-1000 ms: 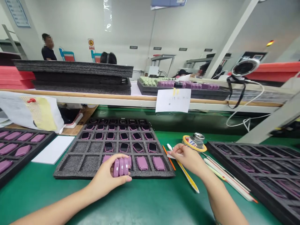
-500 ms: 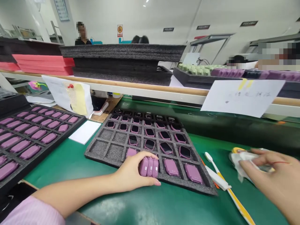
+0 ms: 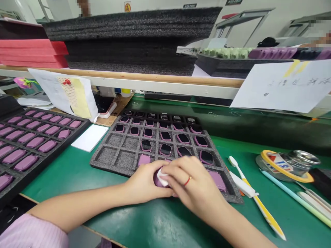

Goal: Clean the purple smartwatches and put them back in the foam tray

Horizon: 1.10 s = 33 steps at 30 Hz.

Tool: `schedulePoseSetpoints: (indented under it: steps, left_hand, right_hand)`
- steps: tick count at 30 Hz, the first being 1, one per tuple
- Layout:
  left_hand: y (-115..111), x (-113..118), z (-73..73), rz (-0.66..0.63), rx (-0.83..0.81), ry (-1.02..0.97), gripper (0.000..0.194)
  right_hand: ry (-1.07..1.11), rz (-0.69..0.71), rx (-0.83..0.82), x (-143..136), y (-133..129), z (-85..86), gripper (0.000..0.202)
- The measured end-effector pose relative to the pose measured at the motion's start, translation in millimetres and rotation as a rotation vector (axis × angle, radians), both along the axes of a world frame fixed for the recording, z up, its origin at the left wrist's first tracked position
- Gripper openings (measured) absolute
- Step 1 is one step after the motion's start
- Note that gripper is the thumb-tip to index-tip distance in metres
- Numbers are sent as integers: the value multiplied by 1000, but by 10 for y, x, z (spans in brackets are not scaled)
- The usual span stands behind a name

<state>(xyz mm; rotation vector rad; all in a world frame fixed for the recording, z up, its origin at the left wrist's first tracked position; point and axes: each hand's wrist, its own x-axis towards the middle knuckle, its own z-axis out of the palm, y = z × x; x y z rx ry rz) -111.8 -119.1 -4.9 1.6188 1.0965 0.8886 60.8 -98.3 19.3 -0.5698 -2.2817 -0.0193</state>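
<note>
My left hand [image 3: 146,179] is closed round a small stack of purple smartwatch cases [image 3: 156,180], mostly hidden by fingers. In my right hand [image 3: 192,179] a folded white wipe [image 3: 162,177] is pinched and pressed against the front of these cases. Both hands are over the near edge of a dark grey foam tray [image 3: 107,156]. Several purple watches with black screens [image 3: 165,149] lie in its compartments. Nearer the front, a purple case [image 3: 144,159] lies back up beside my left hand, and another purple case [image 3: 218,180] shows right of my right hand.
A glass dispenser bottle [image 3: 297,163] with a metal top stands right, near a yellow-white toothbrush [image 3: 266,212] and a pale blue-green stick [image 3: 292,196]. Left are a second tray of purple cases [image 3: 33,140] and a white pad [image 3: 90,137]. A shelf [image 3: 155,82] crosses behind, holding black foam stacks [image 3: 124,41].
My right hand has moved left from beside the bottle with the white wipe, which now touches the purple cases in my left hand. The view has tilted down.
</note>
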Motion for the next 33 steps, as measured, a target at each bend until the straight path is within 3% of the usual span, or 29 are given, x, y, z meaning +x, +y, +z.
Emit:
schedulePoseSetpoints:
  steps: [3,7,12,18,23,28,33]
  left_hand:
    - [-3,9,0,-23,-5,4,55]
    - [0,-1,-15,-25,1,-16,55]
    - [9,-1,20,-11,-67,0,65]
    - [15,-4,13,-34,0,-21,61]
    - [18,7,15,-9,-55,-33,63]
    - [18,-1,23,-45,-4,-21,58]
    - [10,6,27,-8,-53,-7,63]
  right_hand:
    - [36,-45,10,13,45,-21,10]
    - [-17,30,3,22,44,-3,14]
    - [51,-79,42,193,157,49,10]
    - [-35,72,-69,150,-8,50,13]
    - [-22,-36,75,134,55,-4,11]
    - [-34,33,-87,112,-22,55,18]
    - [-25,-109,109,215,60,96,10]
